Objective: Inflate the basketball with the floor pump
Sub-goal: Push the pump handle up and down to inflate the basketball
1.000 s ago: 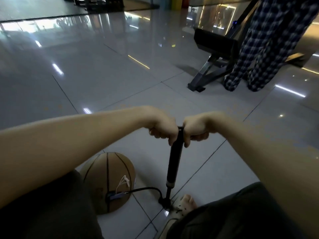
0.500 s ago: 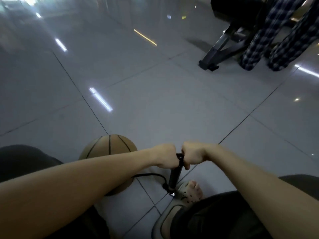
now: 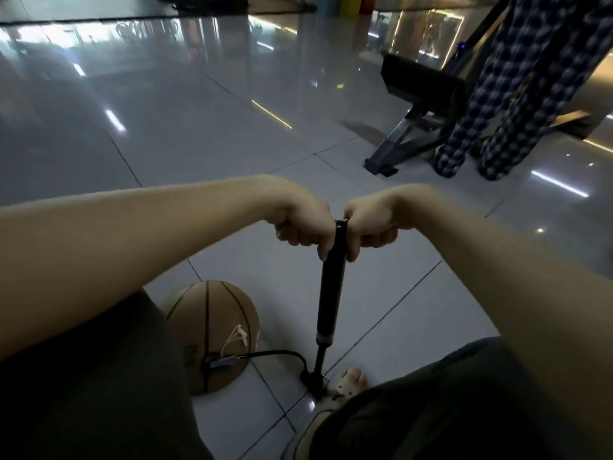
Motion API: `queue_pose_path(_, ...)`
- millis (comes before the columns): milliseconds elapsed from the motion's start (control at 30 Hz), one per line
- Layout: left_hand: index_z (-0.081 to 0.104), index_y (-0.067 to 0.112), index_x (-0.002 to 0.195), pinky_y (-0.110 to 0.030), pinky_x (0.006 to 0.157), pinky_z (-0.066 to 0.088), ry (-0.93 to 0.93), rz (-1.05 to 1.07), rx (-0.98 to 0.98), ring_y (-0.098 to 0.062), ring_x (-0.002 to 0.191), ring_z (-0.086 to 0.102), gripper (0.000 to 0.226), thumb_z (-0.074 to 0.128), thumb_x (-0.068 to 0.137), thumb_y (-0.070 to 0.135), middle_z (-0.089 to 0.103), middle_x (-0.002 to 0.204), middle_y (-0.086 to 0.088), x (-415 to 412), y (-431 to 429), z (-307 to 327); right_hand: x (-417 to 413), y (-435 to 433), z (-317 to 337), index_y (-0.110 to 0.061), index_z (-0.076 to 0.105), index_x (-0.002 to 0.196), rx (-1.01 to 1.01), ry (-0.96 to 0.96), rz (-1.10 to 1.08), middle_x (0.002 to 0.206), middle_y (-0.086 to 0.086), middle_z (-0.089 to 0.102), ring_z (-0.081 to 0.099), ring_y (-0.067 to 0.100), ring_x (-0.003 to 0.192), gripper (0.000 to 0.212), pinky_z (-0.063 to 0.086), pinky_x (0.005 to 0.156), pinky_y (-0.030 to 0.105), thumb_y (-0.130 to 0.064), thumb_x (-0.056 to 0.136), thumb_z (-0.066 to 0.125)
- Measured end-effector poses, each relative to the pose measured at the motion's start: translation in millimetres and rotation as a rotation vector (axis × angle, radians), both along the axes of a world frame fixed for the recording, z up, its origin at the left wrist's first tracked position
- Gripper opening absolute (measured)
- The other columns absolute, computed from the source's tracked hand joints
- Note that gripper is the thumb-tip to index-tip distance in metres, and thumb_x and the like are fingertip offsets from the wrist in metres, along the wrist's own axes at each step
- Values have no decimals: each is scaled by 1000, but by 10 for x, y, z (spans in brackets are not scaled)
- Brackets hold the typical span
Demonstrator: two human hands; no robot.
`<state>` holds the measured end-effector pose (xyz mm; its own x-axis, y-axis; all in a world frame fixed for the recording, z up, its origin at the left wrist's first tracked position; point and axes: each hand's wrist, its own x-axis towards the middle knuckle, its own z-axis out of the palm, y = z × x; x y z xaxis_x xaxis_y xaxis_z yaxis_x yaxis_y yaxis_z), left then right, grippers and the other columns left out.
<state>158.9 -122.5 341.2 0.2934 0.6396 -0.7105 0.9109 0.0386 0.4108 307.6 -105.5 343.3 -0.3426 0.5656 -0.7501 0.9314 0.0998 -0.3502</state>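
Black pump [image 3: 331, 283] stands on a glossy grey tile floor [image 3: 199, 144], leaning slightly. A thin rod shows below the barrel, so the stroke is judged raised. Left hand [image 3: 306, 227] and right hand [image 3: 371, 224] each have fingers curled tight round one side of the handle; neither holds anything else. Ball [image 3: 215, 327] lies on the floor just left of the pump base, beside the left knee and partly hidden by it. Hose [image 3: 275, 355] runs from the base to a connector on top of the ball.

Risks noted:
- **Base:** it is pinned by one foot [image 3: 348, 381] only, and on polished tile a sideways push could skid it out.
- **Rod:** the lean puts side load on it, so it may bind or bend.
- **Ball:** it is unrestrained. If it rolls, the short hose could pull the connector from the valve and air would be lost.
- **Connector:** whether it is fully seated cannot be told.

Count: one pump, one hose, one ball, two hands on the handle, one foot visible, one bystander [image 3: 497, 127] well apart at far right
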Motion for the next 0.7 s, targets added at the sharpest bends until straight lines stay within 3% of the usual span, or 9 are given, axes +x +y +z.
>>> queue_pose_path(133,64,9,73,-28,49,32,78,-57,21,-21,51,39,13,73,80,15,48,60,-5,160,-52,-657,139,-64,-750,-10,61,62,-55,-27,-34,52,3,37,28,17,45,20,22,47,25,0,76,71)
queue_pose_path(300,62,9,67,-28,48,35,69,-52,11,-23,48,42,16,70,79,13,50,57,-6,229,-113,-1312,217,-100,-1454,-4,73,73,-48,15,-60,54,7,47,38,21,48,3,32,51,30,-4,71,72)
queue_pose_path(433,56,13,63,-25,45,35,79,-67,77,-17,52,47,24,66,84,10,54,61,-3,282,-382,-1611,179,-268,-1838,4,75,82,-56,-6,11,69,15,59,50,25,64,17,38,59,34,-7,70,75)
queue_pose_path(500,54,15,63,-22,43,35,60,-89,90,-15,54,46,27,63,88,9,53,63,-1,286,-493,-1625,167,-382,-1886,3,72,78,-40,-23,16,70,14,59,50,25,63,12,37,55,31,-6,72,74)
queue_pose_path(600,62,11,71,-27,53,40,50,-76,87,-20,60,52,17,62,87,13,58,68,-4,252,-569,-1511,136,-481,-1721,-4,63,70,-22,-64,7,63,11,54,45,25,56,11,34,50,28,-7,77,72)
queue_pose_path(700,68,9,79,-29,51,38,90,-60,51,-24,57,50,10,62,85,14,58,68,-7,255,-612,-1302,109,-505,-1404,-5,65,75,-85,-118,36,54,6,43,33,22,48,11,27,49,30,-8,83,71)
